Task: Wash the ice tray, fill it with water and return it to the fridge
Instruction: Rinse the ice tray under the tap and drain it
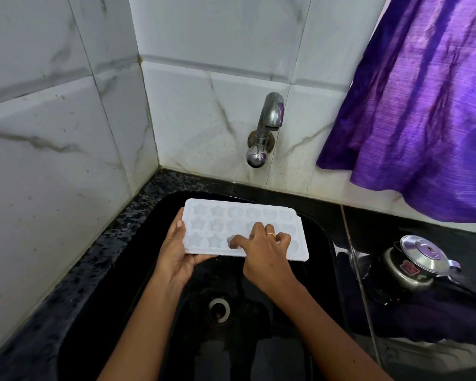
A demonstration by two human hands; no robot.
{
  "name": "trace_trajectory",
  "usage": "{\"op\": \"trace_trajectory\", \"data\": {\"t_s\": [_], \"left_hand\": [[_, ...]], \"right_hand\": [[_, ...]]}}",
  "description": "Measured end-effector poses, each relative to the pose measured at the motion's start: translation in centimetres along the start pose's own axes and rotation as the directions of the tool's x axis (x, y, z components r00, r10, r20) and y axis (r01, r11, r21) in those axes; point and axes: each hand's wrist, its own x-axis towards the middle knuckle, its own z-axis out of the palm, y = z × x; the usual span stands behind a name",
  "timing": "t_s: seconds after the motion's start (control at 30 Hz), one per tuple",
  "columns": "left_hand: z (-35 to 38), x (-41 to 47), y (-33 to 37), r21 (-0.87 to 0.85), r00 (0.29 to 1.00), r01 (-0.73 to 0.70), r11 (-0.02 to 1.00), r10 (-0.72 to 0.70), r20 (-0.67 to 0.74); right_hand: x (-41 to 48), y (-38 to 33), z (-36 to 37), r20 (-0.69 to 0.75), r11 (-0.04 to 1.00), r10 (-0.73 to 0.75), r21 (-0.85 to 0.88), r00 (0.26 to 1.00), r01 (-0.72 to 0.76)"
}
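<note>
A white ice tray (231, 215) with star and round moulds is held level over the black sink (320, 237). My left hand (176, 248) grips its left end, thumb on top and fingers underneath. My right hand (264, 251) lies on the tray's top near the front edge, its fingers curled and pressing into the moulds; a ring shows on one finger. The steel tap (267, 125) juts from the tiled wall above the tray, and no water runs from it.
The sink's drain (219, 309) lies below the tray. A black speckled counter (94, 257) borders the sink. On the right counter a steel pressure cooker (415, 264) stands. A purple curtain (423, 100) hangs at the upper right.
</note>
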Motion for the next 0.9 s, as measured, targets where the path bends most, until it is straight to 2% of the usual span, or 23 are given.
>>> {"op": "trace_trajectory", "data": {"t_s": [0.73,0.9], "left_hand": [[-0.5,0.2,0.2,-0.002,1.0,0.002,1.0,-0.002,-0.009],[-0.2,0.0,0.2,-0.014,1.0,0.002,1.0,-0.002,-0.01]], "right_hand": [[-0.4,-0.4,0.5,-0.048,1.0,-0.006,-0.006,0.999,0.006],[0.1,-0.9,0.2,-0.158,0.999,-0.005,0.047,0.987,0.013]]}}
